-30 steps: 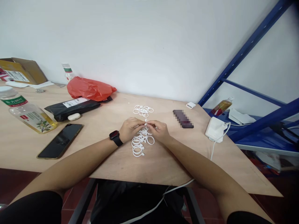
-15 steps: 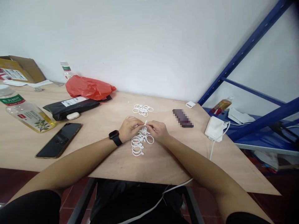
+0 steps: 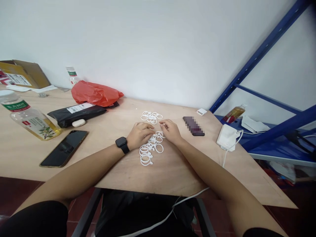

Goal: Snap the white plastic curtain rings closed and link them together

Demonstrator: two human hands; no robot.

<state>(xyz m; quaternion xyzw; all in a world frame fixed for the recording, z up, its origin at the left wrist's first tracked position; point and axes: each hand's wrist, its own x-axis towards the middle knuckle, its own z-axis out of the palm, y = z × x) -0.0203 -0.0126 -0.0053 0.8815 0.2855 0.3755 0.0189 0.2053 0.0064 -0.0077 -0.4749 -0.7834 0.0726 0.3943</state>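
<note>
Several white plastic rings, each with a small knob, lie overlapping in a row on the wooden table. Beyond them is a second, smaller cluster of white rings. My left hand is open at the upper left of the near row, its fingers loosely bent and some fingertips close to the rings. On the other side, my right hand is open too, thumb and fingers a little apart with nothing seen between them. One ring at the top of the row lies between both hands.
To the left are a phone, a drink bottle, a white earbud case, a black parcel and a red bag. A pixelated dark object, a white charger with its cable, and a blue rack stand right.
The hands were together, pinching a white ring's strip above the near row. Now they have parted, the ring is let go, and it lies at the row's top end.
</note>
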